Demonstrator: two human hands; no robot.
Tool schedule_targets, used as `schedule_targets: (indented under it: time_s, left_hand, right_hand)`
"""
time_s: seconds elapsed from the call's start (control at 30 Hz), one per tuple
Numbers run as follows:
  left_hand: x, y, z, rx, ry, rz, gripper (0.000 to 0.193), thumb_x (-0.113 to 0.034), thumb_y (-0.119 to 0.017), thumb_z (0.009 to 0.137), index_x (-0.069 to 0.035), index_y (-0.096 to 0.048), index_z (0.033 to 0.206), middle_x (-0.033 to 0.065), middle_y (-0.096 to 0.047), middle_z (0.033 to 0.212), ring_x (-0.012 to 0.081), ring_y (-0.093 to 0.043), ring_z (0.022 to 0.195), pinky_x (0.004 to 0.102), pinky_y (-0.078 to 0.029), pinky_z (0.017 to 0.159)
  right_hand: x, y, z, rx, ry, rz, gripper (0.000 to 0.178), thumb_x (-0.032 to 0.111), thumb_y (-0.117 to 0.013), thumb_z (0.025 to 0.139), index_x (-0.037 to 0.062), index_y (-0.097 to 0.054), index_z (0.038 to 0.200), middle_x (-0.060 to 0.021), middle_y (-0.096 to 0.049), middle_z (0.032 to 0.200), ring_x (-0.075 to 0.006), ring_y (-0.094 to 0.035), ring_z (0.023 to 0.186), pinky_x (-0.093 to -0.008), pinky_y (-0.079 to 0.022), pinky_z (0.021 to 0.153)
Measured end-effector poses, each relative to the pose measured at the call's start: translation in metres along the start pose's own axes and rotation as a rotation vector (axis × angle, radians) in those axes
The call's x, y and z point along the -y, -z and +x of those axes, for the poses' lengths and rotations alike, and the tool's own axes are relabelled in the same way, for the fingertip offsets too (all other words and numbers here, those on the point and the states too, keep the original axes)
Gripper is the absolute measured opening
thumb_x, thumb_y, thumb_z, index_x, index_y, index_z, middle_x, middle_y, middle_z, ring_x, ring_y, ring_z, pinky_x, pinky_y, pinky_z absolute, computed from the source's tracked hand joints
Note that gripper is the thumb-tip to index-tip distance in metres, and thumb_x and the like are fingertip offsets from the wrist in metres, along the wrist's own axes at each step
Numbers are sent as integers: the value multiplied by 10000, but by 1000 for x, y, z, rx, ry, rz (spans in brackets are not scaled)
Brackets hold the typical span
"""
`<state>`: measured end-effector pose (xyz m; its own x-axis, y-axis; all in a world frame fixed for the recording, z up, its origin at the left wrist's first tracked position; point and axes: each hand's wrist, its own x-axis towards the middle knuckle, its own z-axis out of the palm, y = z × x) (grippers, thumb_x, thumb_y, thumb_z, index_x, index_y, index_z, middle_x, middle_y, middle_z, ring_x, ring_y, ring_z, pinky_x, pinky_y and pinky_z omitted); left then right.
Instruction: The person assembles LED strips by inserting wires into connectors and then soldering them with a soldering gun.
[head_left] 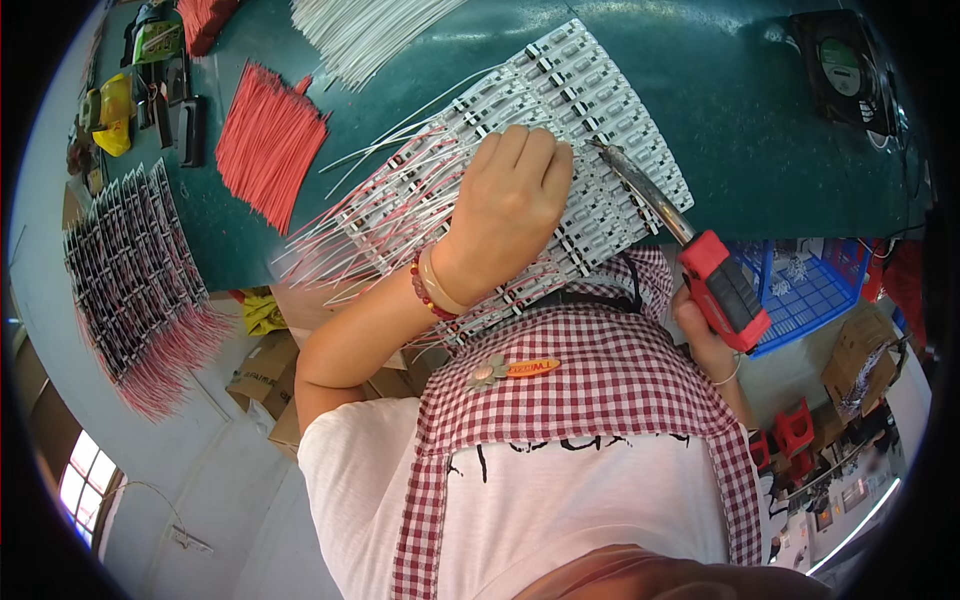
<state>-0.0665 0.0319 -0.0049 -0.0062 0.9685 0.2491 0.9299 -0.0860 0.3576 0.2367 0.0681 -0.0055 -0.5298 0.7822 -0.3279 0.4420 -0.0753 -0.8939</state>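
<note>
A large panel of pale connector-like parts in rows [635, 140] lies slanted across the near side of the bench. Many thin white and red wires [340, 235] fan out from its left part. My left hand [512, 195] is over the middle of the panel, knuckles up and fingers curled closed; what the fingertips pinch is hidden beneath them. In my right hand [692, 320], low at the panel's right, is a red and black soldering iron [728, 290] gripped by its handle. Its metal barrel slants up left, the tip close to the panel, right of my left fingers.
On the green bench [745, 100] lie a bundle of red wires [265, 140] and white wires [375, 35]. A wired panel [140, 290] sits at the left edge. A black fan-like device [845, 70] stands far right. Below the bench are a blue crate [815, 290] and cardboard boxes [860, 350].
</note>
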Motion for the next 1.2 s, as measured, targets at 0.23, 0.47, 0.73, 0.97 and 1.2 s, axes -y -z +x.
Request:
schedule_targets:
  time_s: [0.23, 0.47, 0.73, 0.97, 1.2]
  left_hand:
    - [0, 3, 1, 40, 8, 31, 264, -26, -640, 732, -4, -674, 992, 73, -522, 816, 227, -524, 760, 348, -426, 667]
    - [-8, 0, -6, -29, -1, -71, 296, -4, -639, 709, 2, -684, 1001, 71, -524, 802, 226, -522, 742, 346, -433, 664]
    - [-10, -5, -5, -15, 17, -60, 279, 11, -640, 710, 11, -683, 986, 76, -495, 774, 232, -512, 724, 350, -430, 651]
    - [-12, -3, -2, 5, 22, -40, 255, 1, -644, 714, 2, -683, 966, 77, -491, 782, 230, -516, 735, 350, -431, 656]
    - [-10, -1, -2, 44, -3, 38, 207, -55, -618, 717, -13, -640, 918, 80, -482, 794, 233, -508, 767, 353, -415, 678]
  right_hand:
    - [1, 0, -1, -20, -5, 104, 214, 108, -755, 771, -3, -698, 946, -97, -666, 827, -215, -654, 721, -310, -513, 657]
    - [-17, 5, -15, -5, -5, -7, 212, 131, -753, 775, 11, -703, 942, -92, -675, 819, -230, -654, 713, -319, -510, 648]
    - [-8, -2, -7, -26, 93, -73, 198, 139, -744, 750, 21, -679, 896, -88, -644, 783, -246, -639, 669, -326, -488, 603]
    - [-13, 5, -15, 35, 38, -57, 189, 133, -743, 752, 15, -681, 887, -89, -649, 784, -242, -642, 678, -326, -494, 616]
    - [-11, 8, -21, -26, 26, 45, 218, 168, -747, 799, 4, -698, 934, -99, -684, 827, -243, -656, 710, -328, -511, 656]
